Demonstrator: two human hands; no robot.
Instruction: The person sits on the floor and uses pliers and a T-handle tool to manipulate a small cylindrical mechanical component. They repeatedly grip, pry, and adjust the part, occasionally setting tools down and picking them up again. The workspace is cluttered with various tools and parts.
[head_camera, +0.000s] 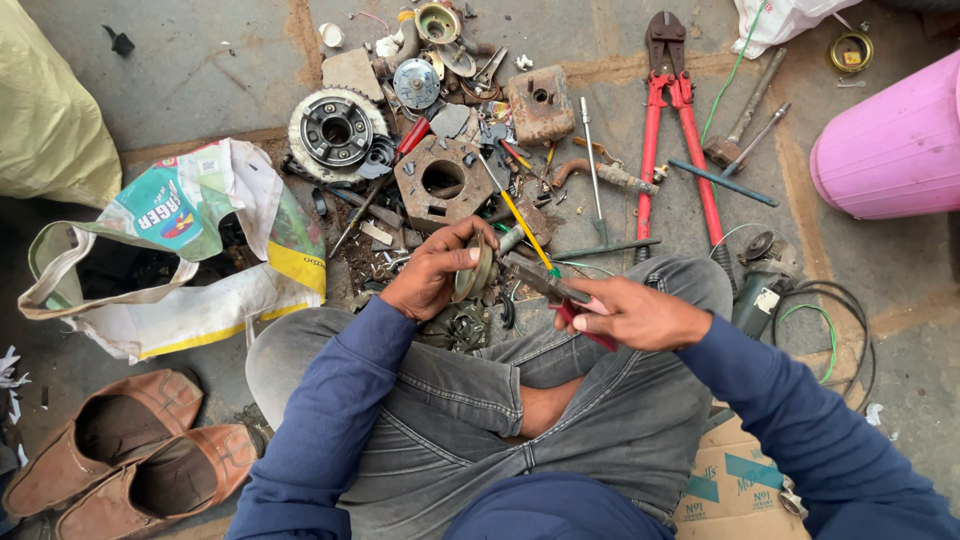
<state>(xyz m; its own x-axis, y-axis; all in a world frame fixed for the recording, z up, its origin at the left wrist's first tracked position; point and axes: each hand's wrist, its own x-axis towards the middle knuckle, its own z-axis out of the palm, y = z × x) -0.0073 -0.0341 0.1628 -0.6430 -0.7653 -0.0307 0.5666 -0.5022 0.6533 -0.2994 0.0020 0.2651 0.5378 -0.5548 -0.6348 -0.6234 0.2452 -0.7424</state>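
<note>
Head view: seated cross-legged on the floor, we clamp our left hand around a round metal part just above the knees, while our right hand squeezes red-handled pliers against it. We judge the prying is under way; next comes a firmer bite. Scrap metal and red bolt cutters lie on the far side.

My left hand grips a round metal part while my right hand works red-handled pliers against it, above scattered scrap.

Round brass-coloured metal disc on edge, red-handled pliers across it, above the lap.
</note>
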